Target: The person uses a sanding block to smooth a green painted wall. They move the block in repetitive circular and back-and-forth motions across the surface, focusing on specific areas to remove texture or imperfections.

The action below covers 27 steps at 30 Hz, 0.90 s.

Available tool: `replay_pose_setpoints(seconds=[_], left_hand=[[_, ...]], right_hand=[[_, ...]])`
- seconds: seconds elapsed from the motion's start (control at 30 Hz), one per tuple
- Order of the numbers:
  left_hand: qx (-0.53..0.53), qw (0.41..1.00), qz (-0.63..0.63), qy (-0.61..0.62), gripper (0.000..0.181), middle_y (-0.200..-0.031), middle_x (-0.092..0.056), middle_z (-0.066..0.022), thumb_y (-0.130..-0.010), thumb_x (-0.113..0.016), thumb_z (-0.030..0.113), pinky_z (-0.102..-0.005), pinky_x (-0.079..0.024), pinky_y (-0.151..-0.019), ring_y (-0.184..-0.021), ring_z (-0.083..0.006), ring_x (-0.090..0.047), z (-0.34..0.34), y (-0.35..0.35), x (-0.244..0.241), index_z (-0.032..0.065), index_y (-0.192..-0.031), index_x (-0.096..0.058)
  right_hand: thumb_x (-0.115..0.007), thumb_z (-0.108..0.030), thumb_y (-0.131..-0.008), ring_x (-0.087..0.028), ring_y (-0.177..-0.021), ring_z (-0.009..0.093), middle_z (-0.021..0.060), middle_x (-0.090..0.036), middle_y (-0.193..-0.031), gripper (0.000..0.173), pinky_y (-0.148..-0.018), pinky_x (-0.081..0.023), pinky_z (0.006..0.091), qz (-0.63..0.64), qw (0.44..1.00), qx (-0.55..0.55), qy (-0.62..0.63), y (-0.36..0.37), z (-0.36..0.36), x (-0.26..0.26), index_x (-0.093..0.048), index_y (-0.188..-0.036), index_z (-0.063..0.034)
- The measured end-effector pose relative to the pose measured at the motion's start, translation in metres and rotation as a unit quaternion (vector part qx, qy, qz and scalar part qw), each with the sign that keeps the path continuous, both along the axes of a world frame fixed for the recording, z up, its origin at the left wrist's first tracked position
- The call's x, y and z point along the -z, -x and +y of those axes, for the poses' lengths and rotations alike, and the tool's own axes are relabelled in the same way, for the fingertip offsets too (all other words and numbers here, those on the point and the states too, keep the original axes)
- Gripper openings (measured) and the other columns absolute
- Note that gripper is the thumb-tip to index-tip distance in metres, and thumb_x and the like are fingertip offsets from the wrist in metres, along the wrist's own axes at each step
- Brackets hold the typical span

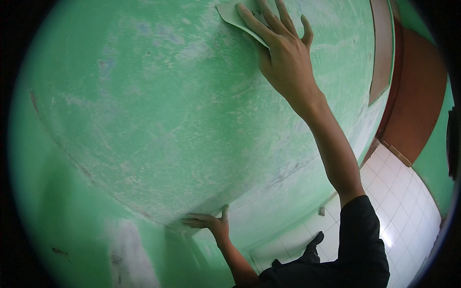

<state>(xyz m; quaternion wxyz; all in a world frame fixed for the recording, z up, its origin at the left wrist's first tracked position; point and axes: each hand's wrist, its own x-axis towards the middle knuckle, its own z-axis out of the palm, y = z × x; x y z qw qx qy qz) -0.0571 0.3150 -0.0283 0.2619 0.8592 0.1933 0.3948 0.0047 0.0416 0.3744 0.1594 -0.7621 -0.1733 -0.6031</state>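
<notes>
A green painted wall (155, 108) fills most of the view, its surface scuffed with whitish patches and scratches. High on it, my right hand (284, 46) presses a sheet of sandpaper (230, 12) against the paint. The fingers spread over the sheet's pale back, which bears dark marks, and the thumb is tucked underneath. The sheet's abrasive face is hidden. Lower down, my left hand (212, 223) rests near the wall's corner, thumb raised and fingers apart, with nothing in it. Pale dust coats the fingers of both hands.
A whitish patch (129, 252) marks the adjoining wall at the lower left. White floor tiles (389, 194) lie at the right, with my foot (315, 243) on them and a small block (321, 211) by the wall's base. Beyond is a brown door (414, 90).
</notes>
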Motion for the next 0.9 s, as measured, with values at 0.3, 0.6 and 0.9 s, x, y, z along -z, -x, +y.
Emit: replay_pose_setpoints(seconds=[0.3,0.6,0.9], left_hand=[[0.014,1.000,0.014,0.022,0.144,-0.140,0.030,-0.0348,-0.057,-0.063,0.079,-0.0742,0.005,-0.097,-0.130,-0.0545,0.024,-0.007,0.003,-0.017,0.0001,-0.140,0.023],[0.028,0.999,-0.025,-0.010,0.142,-0.139,0.030,-0.0366,-0.059,-0.065,0.077,-0.0751,0.003,-0.096,-0.129,-0.0574,0.022,-0.008,-0.005,-0.013,0.0015,-0.141,0.023],[0.001,1.000,-0.015,-0.023,0.138,-0.138,0.031,-0.0366,-0.063,-0.061,0.078,-0.0749,0.004,-0.096,-0.129,-0.0575,0.023,0.005,0.006,-0.012,0.0019,-0.140,0.024]], right_hand=[[-0.052,0.006,-0.079,-0.026,-0.139,0.027,0.0017,-0.036,-0.147,0.071,-0.112,-0.009,0.0543,-0.071,0.995,0.066,0.012,-0.014,-0.006,0.025,-0.044,-0.136,-0.0340],[-0.053,0.001,-0.082,-0.027,-0.139,0.028,0.0030,-0.038,-0.146,0.063,-0.111,-0.010,0.0548,-0.040,0.997,0.059,-0.030,-0.012,-0.009,0.048,-0.047,-0.136,-0.0317],[-0.051,0.002,-0.081,-0.024,-0.140,0.029,0.0056,-0.036,-0.147,0.064,-0.111,-0.007,0.0535,-0.016,1.000,0.007,-0.025,-0.004,0.010,0.025,-0.045,-0.137,-0.0281]])
